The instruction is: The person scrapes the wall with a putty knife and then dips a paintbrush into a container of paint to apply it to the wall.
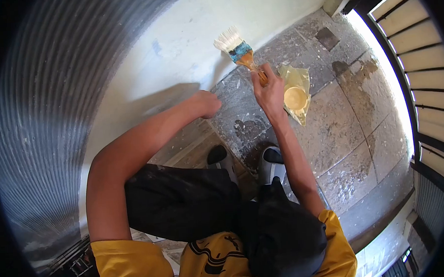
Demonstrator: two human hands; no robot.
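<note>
We make it a porch or passage, likely of a home: worn tiles [325, 116] flecked white, running up to a pale, patchy wall [178, 41]; ribbed sheet [47, 96] at left; barred railing [429, 70] at right, daylight glaring along its foot. Slippers [271, 172] look domestic. Brush [240, 52] and tub [295, 98] tell us paintwork is under way here

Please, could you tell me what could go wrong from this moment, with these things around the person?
1. The round container is on the floor close to the right hand; a careless arm movement might tip it.
2. If the white bristles of the brush are wet, they might drip and add to the pale specks on the floor.
3. The dark patches near the feet might be slippery, if damp.
</note>
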